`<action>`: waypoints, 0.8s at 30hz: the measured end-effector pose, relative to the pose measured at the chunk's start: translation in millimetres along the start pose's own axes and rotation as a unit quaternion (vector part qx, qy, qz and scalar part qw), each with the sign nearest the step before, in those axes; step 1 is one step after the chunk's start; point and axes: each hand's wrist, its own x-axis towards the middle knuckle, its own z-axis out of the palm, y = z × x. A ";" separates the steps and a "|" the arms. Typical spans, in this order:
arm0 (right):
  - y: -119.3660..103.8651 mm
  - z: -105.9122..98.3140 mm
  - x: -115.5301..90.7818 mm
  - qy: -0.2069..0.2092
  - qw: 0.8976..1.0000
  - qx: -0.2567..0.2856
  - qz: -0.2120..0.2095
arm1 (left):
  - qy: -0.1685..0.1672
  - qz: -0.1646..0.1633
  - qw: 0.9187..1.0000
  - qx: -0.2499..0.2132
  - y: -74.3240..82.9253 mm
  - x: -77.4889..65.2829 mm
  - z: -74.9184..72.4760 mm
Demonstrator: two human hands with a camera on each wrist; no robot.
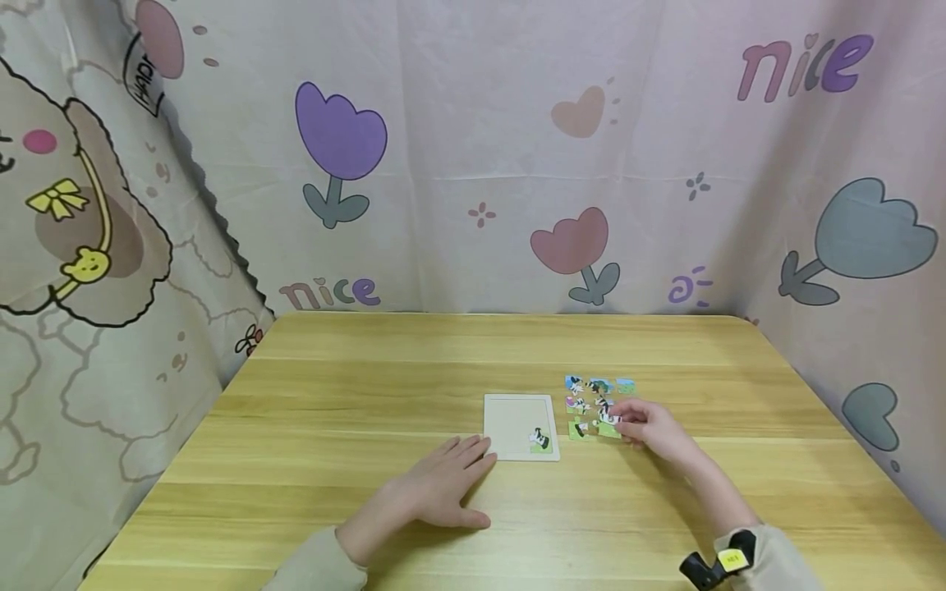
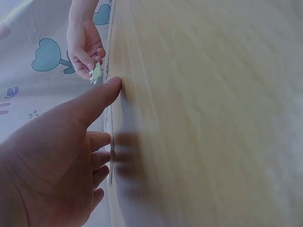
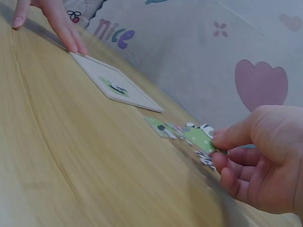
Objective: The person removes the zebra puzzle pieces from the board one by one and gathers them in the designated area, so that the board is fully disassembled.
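Observation:
A white square puzzle tray (image 1: 510, 423) lies flat on the wooden table, with one green-and-white puzzle piece (image 1: 540, 441) in its near right corner. My left hand (image 1: 447, 484) rests with fingers spread, fingertips on the tray's left edge and the thumb apart on the table. Right of the tray lie several loose puzzle pieces (image 1: 579, 429) with animal pictures in blue and green. Over their right side, my right hand (image 1: 654, 427) pinches a green puzzle piece (image 3: 199, 139) between thumb and fingers, lifted and tilted. The pinched piece partly hides others beneath it.
The wooden table (image 1: 355, 386) reaches back to a printed cloth (image 1: 458, 148) hanging behind it. More cloth hangs at the left and right sides. A black device with a yellow label (image 1: 732, 561) is strapped at the right wrist.

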 end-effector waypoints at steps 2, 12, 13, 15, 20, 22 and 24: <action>2.0 -2.8 -1.1 0.003 1.000 -0.007 0.006 | 0.000 0.000 1.000 0.001 -0.3 -0.1 -0.2; 7.4 1.1 -0.3 0.051 0.984 -0.167 -0.027 | -0.003 -0.001 1.000 -0.005 -0.2 -0.2 -0.5; 7.8 2.1 0.0 0.057 0.981 -0.183 -0.035 | -0.003 -0.001 1.000 -0.007 -0.2 -0.2 -0.5; 8.9 4.3 0.8 0.067 0.977 -0.200 -0.043 | -0.001 0.000 1.000 -0.009 -0.2 -0.3 -0.6; 9.2 9.4 2.3 0.077 0.969 -0.226 -0.067 | -0.004 0.000 1.000 -0.019 0.0 -0.2 -0.9; 8.8 10.8 2.8 0.083 0.968 -0.229 -0.067 | -0.005 0.000 1.000 -0.023 0.3 -0.1 -1.4; 8.8 11.3 3.2 0.086 0.968 -0.229 -0.061 | -0.006 0.000 1.000 -0.026 0.6 -0.2 -1.7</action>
